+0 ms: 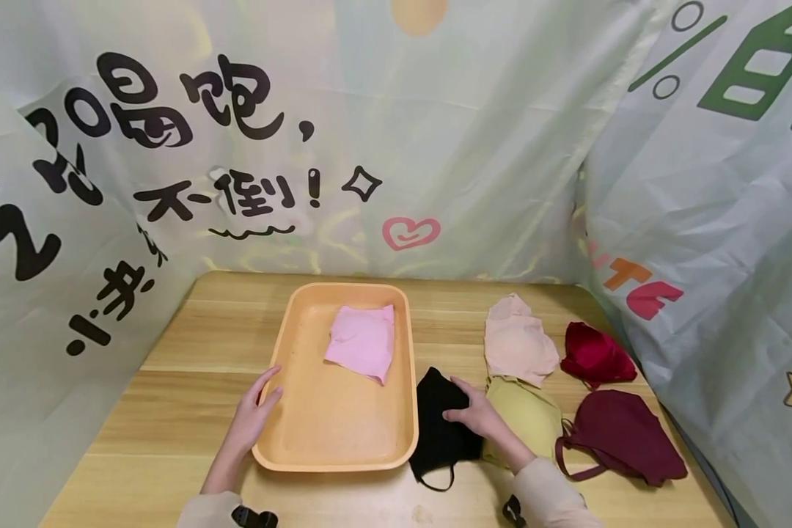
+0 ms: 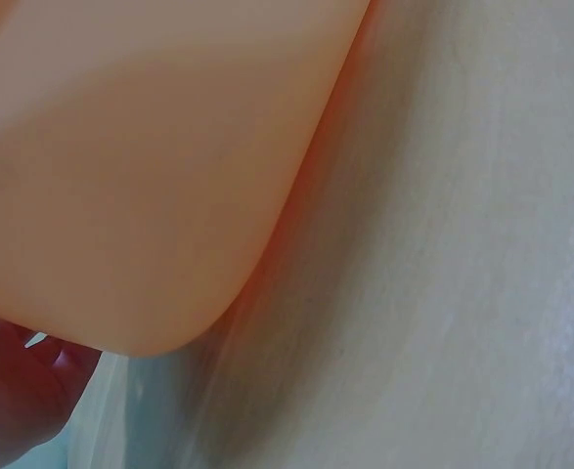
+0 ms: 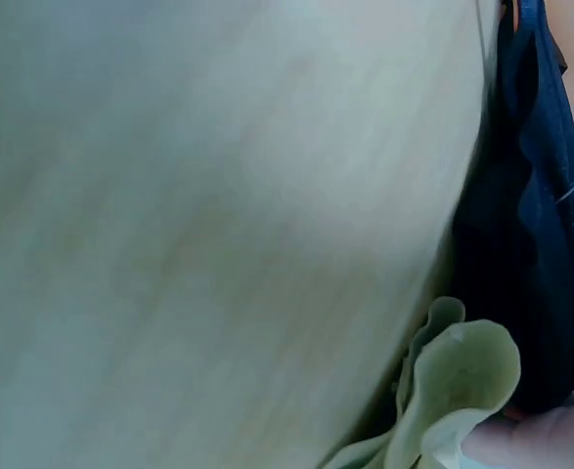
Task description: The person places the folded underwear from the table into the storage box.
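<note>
the left hand (image 1: 256, 411) holds the left rim of the tray (image 1: 333, 466), thumb (image 1: 273, 397) over it; the right hand (image 1: 480, 418) is right of the tray, thumb spread from the fingers (image 1: 463, 384); both forearms (image 1: 223, 468) come from its near side.

Between the left grip (image 1: 254, 414) and right grip (image 1: 471, 411), the tray (image 1: 323, 422) is plain peach-orange, and the cloth piece (image 1: 361, 341) beyond them is solid candy pink. The garment (image 1: 435, 433) at the right grip is black, tinged navy in that wrist's view. Just right of this grip, a bra cup (image 1: 531, 422) is mustard yellow; farther beyond sits pale blush fabric (image 1: 518, 345). Well to its right come a deep crimson bra (image 1: 594, 354) and a burgundy one (image 1: 633, 433). Under both grips, the bench (image 1: 191, 337) is honey-toned with banded wood grain. Past them, the pale grey-green curtain (image 1: 488, 183) carries black characters (image 1: 171, 196), a pink outlined heart (image 1: 411, 233) and green shapes (image 1: 785, 44). Behind the grips, the sleeves (image 1: 548, 495) are plain beige.
</note>
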Demonstrator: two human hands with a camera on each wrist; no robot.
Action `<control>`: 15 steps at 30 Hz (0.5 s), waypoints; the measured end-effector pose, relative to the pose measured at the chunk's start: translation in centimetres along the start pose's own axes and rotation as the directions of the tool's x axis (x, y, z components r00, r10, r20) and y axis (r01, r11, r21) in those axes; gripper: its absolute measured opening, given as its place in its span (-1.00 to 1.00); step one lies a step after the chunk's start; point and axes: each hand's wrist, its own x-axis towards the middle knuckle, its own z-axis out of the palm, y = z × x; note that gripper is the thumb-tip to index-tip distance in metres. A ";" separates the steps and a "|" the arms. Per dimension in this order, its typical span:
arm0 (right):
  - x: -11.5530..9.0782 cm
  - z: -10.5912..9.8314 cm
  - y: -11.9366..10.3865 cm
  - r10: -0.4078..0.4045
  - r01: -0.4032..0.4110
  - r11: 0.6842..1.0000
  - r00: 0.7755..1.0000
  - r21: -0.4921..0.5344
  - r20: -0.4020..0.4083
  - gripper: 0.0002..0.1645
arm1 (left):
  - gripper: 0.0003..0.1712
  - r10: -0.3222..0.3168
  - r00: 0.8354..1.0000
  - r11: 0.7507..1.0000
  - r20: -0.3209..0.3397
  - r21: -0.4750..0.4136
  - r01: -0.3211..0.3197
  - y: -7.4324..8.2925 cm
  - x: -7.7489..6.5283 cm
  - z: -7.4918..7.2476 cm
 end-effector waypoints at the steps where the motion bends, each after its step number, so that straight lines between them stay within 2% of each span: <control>1: -0.1 -0.1 0.0 -0.001 0.001 1.000 1.000 0.009 0.002 -0.12 | -0.46 -0.001 1.000 1.000 -0.003 0.001 0.001 0.0 0.0 0.0; 8: -0.7 -0.8 -0.4 0.051 -0.057 0.984 0.998 0.172 0.036 -0.26 | -0.45 -0.017 1.000 1.000 -0.002 -0.002 0.017 0.0 -0.1 0.0; 15: -1.0 -1.6 -0.9 0.086 -0.116 0.915 0.992 0.386 0.096 -0.40 | -0.44 -0.004 1.000 1.000 -0.004 0.000 0.004 -0.1 -0.1 0.0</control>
